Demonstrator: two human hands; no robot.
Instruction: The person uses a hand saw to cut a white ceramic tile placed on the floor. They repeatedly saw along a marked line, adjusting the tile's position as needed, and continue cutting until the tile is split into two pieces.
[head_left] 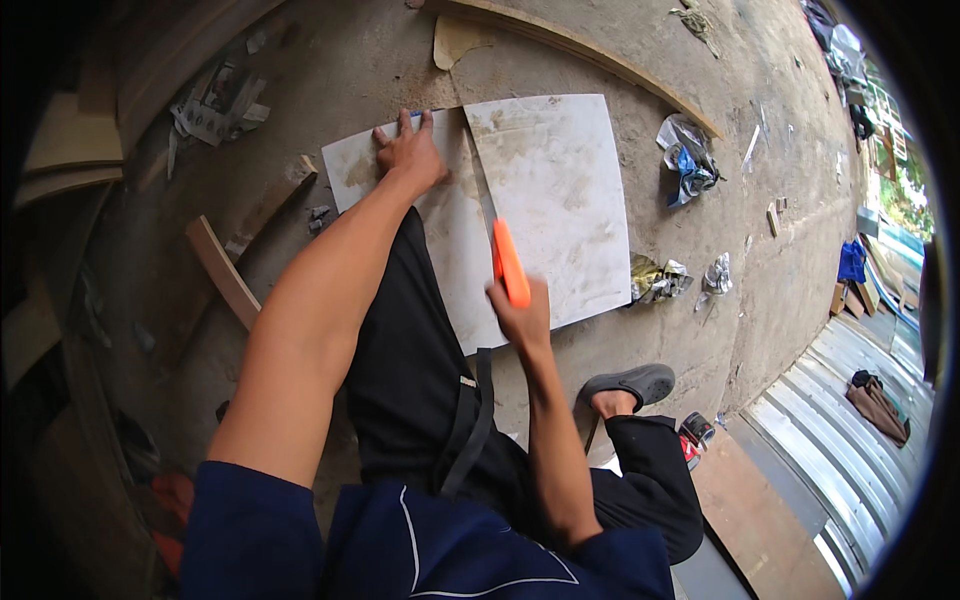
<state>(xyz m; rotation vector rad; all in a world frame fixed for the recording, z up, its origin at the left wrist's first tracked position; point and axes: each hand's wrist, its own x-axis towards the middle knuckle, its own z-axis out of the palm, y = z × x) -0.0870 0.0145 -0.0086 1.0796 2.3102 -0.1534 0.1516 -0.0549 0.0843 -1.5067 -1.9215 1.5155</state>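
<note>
A white board [560, 200] smudged with brown lies on the ground in front of me. My right hand [523, 312] grips the orange handle of a handsaw [509, 262], somewhat blurred. The saw's narrow blade points away from me along a dark slit that runs to the board's far edge. Left of that slit, my left hand [412, 158] presses on the board with its fingers spread toward the far edge. My left leg in black trousers [400, 300] lies over the board's left part and hides some of it.
A long wooden strip [600, 62] lies beyond the board. Crumpled wrappers [690, 165] and foil [660, 280] litter the right side. Wood offcuts [222, 265] lie at left. Corrugated metal sheeting [820, 400] and a brown panel [760, 510] are at lower right.
</note>
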